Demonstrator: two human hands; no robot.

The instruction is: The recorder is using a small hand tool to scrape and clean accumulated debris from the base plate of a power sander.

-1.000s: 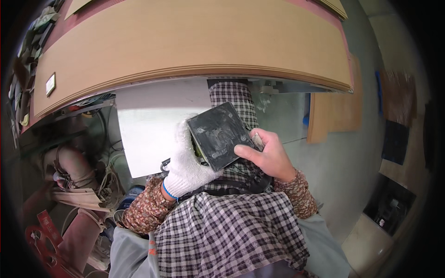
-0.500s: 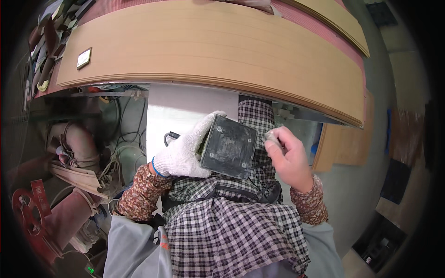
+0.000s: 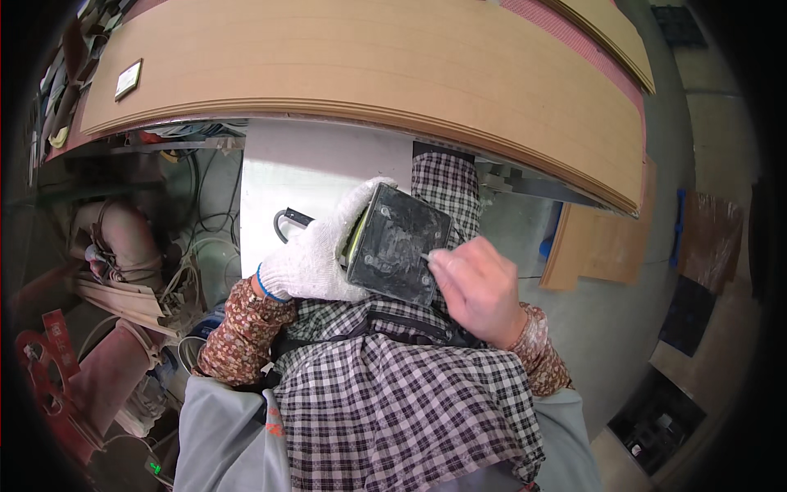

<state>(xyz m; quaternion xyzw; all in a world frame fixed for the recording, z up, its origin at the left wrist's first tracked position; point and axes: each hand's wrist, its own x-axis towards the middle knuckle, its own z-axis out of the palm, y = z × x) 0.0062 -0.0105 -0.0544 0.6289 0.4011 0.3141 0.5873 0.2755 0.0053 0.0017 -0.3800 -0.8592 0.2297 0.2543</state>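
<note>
A dark square sanding block is held against the chest, below the wood panel. It is clasped by the gloved left hand; the bare right hand pinches its edge. The block should be kept steady and the pinch small.

Left hand in a white knit glove has a grip on the left edge of a dark square sanding block, held tilted over the checked apron. Bare right hand touches the block's right edge. A big stack of curved brown boards fills the top, with cables in the mess on the left.
</note>
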